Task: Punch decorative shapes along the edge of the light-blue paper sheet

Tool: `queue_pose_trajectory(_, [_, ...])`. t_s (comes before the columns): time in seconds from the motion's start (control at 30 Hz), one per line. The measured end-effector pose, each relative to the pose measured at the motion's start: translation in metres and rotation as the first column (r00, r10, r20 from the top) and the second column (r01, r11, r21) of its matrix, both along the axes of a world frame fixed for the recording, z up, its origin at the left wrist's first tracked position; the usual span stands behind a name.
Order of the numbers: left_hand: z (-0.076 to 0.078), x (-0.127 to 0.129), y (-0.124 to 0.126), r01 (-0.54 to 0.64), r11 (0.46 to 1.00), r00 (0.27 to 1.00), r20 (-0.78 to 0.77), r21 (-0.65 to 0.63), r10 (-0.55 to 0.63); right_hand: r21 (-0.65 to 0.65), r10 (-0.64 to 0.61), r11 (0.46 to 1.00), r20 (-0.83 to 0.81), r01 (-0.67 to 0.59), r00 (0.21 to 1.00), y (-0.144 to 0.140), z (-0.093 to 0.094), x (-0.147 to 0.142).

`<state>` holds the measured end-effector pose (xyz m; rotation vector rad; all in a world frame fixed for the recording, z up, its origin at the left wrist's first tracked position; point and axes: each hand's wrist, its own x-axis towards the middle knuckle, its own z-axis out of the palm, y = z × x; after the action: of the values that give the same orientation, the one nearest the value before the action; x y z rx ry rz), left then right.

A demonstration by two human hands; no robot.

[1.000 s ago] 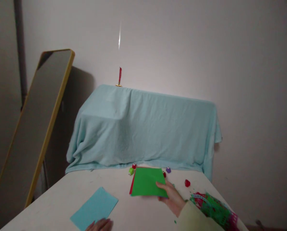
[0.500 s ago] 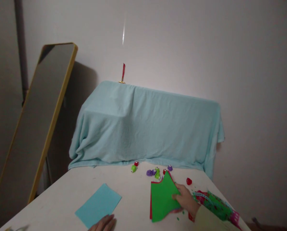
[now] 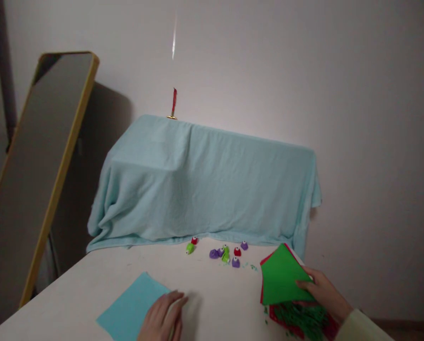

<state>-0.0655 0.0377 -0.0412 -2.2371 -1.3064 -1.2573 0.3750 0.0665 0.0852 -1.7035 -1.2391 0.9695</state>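
Blue paper (image 3: 132,310) sits under your left hand (image 3: 162,319), which has slid onto its right edge, fingers flat and pressing. Your right hand (image 3: 323,293) pinches the green-and-red sheets (image 3: 281,282), now carried rightward over the scrap pile (image 3: 300,322), uncovering small punches (image 3: 226,253) beyond.

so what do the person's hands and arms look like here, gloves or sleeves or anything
Both hands are bare, with no gloves. The right hand comes out of a pale cream long sleeve. The left hand shows no sleeve before the frame edge. No rings or watch are visible.
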Motion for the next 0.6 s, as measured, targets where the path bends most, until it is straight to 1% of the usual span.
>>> queue_pose_trajectory(0.07, [0.042,0.04,0.027,0.062,0.987,0.997,0.064,-0.147,-0.053,-0.009,0.005,1.0,-0.085,-0.006,0.996,0.002,0.007,-0.002])
queue_pose_trajectory(0.1, [0.06,0.06,0.045,0.122,0.968,0.991,0.072,-0.218,-0.108,0.0,0.0,1.0,-0.098,0.0,0.995,0.003,0.01,-0.003])
queue_pose_trajectory(0.13, [0.075,0.078,0.065,0.179,0.947,0.983,0.083,-0.267,-0.162,0.011,-0.007,1.0,-0.101,0.009,0.995,0.004,0.011,-0.005])
queue_pose_trajectory(0.17, [0.084,0.094,0.086,0.222,0.924,0.975,0.093,-0.311,-0.203,0.02,-0.012,1.0,-0.101,0.014,0.995,0.005,0.012,-0.006])
queue_pose_trajectory(0.2, [0.089,0.108,0.106,0.254,0.901,0.967,0.089,-0.353,-0.238,0.027,-0.013,1.0,-0.101,0.016,0.995,0.005,0.012,-0.006])
queue_pose_trajectory(0.23, [0.089,0.12,0.125,0.264,0.88,0.964,0.071,-0.395,-0.257,0.033,-0.01,0.999,-0.102,0.014,0.995,0.005,0.011,-0.006])
queue_pose_trajectory(0.27, [0.085,0.129,0.141,0.25,0.861,0.965,0.036,-0.442,-0.261,0.037,-0.006,0.999,-0.11,0.01,0.994,0.005,0.01,-0.005])
queue_pose_trajectory(0.33, [0.071,0.144,0.165,0.205,0.824,0.962,-0.047,-0.528,-0.269,0.04,0.015,0.999,-0.145,-0.009,0.989,0.004,0.007,-0.002])
queue_pose_trajectory(0.37, [0.062,0.15,0.171,0.195,0.821,0.957,-0.078,-0.536,-0.278,0.043,0.026,0.999,-0.166,-0.019,0.986,0.003,0.005,0.0])
queue_pose_trajectory(0.47, [0.041,0.161,0.177,0.19,0.837,0.953,-0.107,-0.514,-0.282,0.052,0.055,0.998,-0.219,-0.045,0.974,0.001,0.001,0.007])
queue_pose_trajectory(0.53, [0.033,0.162,0.175,0.185,0.849,0.963,-0.08,-0.495,-0.257,0.049,0.054,0.998,-0.228,-0.044,0.972,-0.001,-0.002,0.009])
queue_pose_trajectory(0.6, [0.031,0.157,0.176,0.17,0.853,0.975,-0.04,-0.494,-0.217,0.05,0.058,0.998,-0.237,-0.048,0.97,-0.002,-0.005,0.008])
